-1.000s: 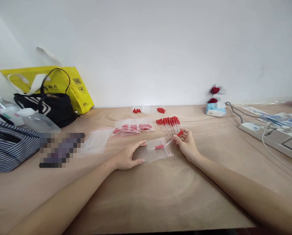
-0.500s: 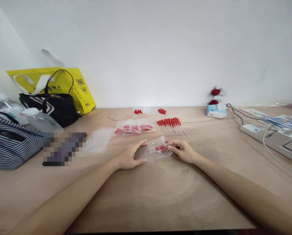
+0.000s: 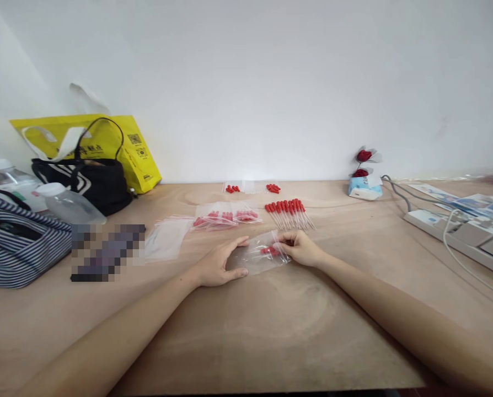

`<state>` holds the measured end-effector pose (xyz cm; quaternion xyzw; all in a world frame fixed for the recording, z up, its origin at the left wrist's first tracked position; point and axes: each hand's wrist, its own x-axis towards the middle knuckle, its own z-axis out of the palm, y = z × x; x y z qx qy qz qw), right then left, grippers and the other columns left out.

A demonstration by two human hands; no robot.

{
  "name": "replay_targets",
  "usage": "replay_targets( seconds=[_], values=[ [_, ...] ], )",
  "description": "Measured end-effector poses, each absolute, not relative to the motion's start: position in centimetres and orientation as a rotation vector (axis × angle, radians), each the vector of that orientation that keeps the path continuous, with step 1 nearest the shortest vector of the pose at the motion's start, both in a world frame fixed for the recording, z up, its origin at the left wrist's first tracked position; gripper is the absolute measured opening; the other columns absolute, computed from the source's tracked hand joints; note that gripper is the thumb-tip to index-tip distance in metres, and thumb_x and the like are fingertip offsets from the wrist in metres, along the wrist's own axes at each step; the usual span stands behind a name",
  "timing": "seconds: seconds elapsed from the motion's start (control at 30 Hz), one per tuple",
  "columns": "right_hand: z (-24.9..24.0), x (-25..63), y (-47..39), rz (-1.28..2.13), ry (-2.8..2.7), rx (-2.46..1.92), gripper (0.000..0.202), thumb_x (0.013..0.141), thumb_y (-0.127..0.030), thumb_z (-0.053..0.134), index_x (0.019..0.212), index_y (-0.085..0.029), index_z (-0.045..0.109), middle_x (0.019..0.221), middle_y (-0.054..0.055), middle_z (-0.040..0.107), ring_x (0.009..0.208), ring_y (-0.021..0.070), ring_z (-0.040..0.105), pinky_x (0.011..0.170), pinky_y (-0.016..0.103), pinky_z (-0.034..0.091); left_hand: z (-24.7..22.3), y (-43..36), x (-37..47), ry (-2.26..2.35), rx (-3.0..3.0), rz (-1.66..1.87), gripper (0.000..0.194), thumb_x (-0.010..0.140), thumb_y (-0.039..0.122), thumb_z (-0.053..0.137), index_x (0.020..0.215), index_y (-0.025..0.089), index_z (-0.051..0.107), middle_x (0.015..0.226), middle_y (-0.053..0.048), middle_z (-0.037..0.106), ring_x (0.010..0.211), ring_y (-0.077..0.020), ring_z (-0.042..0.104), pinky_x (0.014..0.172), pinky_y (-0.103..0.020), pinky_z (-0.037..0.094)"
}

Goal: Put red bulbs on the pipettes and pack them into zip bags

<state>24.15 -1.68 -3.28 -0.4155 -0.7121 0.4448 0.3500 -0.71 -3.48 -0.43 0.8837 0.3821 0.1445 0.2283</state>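
A clear plastic bag lies on the wooden table between both hands, with red-tipped pieces inside near its right end. My right hand has its fingers pinched on the bag's right edge, beside the red pieces. On the other side my left hand rests with thumb and fingers spread apart around the bag's left end. Farther back lie filled bags with red pieces, flat bags without red pieces and a fanned row of red-tipped white sticks.
At the wall lies another bag with red pieces. Yellow bag, black bag, bottles, striped pouch and a blurred dark object stand left; tissue pack and power strip are right.
My right hand has moved slightly left and up, and the red pieces have shifted a little left. My left hand has stayed nearly still.
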Motion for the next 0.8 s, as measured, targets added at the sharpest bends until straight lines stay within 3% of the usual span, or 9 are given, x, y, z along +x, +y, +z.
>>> replay_targets(
  seconds=[0.2, 0.57, 0.8],
  values=[
    [-3.0, 25.7, -1.9, 1.282, -1.783, -1.057, 0.037, 0.062, -0.035, 0.067, 0.091, -0.014, 0.062, 0.075, 0.001, 0.062, 0.057, 0.0078, 0.05, 0.053, 0.021, 0.04, -0.3, -3.5, -0.7, 1.063, 2.422, 0.398, 0.066, 0.073, 0.038, 0.057, 0.129, 0.019, 0.028, 0.131, -0.007, 0.041, 0.121, -0.0228, 0.036, 0.101, -0.039, 0.029],
    [-4.3, 24.3, -1.4, 1.162, -1.695, -1.102, 0.035, 0.056, -0.034, 0.071, 0.083, -0.013, 0.061, 0.066, 0.0, 0.06, 0.051, 0.0075, 0.047, 0.048, 0.02, 0.037, -0.5, -3.4, -0.7, 1.05, 2.432, 0.384, 0.066, 0.073, 0.039, 0.056, 0.13, 0.019, 0.027, 0.133, -0.007, 0.039, 0.122, -0.0226, 0.035, 0.102, -0.039, 0.028],
    [-3.9, 24.7, -1.0, 1.126, -1.919, -1.066, 0.024, 0.071, -0.034, 0.057, 0.084, -0.015, 0.065, 0.071, 0.001, 0.063, 0.061, 0.0108, 0.053, 0.059, 0.023, 0.041, -0.5, -3.4, -0.7, 1.062, 2.45, 0.377, 0.064, 0.074, 0.039, 0.055, 0.129, 0.018, 0.029, 0.133, -0.008, 0.038, 0.122, -0.0223, 0.035, 0.102, -0.039, 0.029]
  ],
)
